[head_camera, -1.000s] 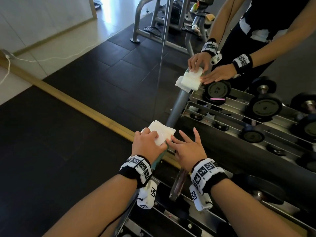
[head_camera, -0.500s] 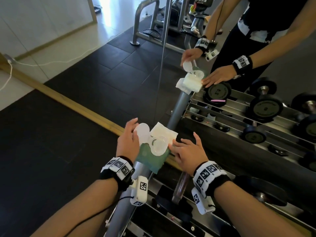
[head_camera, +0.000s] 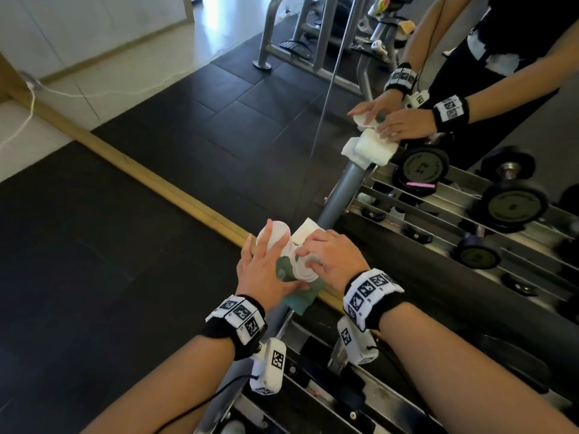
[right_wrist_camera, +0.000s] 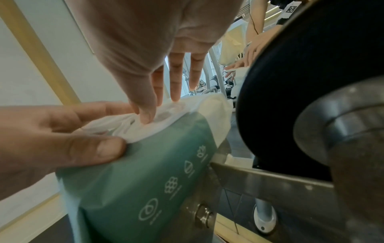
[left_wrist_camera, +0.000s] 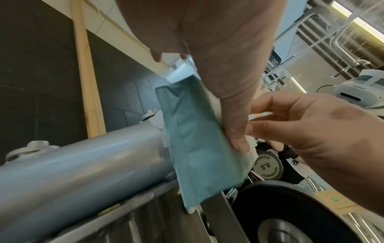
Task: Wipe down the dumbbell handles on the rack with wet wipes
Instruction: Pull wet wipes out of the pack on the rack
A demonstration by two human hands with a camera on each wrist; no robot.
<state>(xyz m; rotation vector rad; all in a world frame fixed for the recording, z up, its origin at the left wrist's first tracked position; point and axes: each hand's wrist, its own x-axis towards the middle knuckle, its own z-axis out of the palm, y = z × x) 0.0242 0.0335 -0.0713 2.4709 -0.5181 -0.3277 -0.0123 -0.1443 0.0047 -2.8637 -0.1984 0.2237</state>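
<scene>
A green wet wipes pack (head_camera: 302, 296) stands on top of the rack's grey post (left_wrist_camera: 83, 164), its white lid (head_camera: 275, 234) flipped up. My left hand (head_camera: 272, 255) holds the pack (right_wrist_camera: 145, 180) from the left, thumb (right_wrist_camera: 97, 149) against its side. My right hand (head_camera: 308, 260) is at the opening and pinches the white wipe (right_wrist_camera: 143, 122) that sticks out there. A black dumbbell (right_wrist_camera: 311, 82) lies on the rack just right of the pack, its chrome handle (right_wrist_camera: 343, 131) beside my right wrist.
A wall mirror (head_camera: 219, 120) behind the rack reflects my hands and several dumbbells. A wooden strip (head_camera: 141, 170) runs along the mirror's base. Steel rack rails (head_camera: 313, 396) lie below my wrists. Black rubber floor (head_camera: 78, 277) spreads to the left.
The left hand flipped the pack's lid open, then closed in on the pack's side. The right hand moved from the pack's right edge onto the opening and took hold of the wipe.
</scene>
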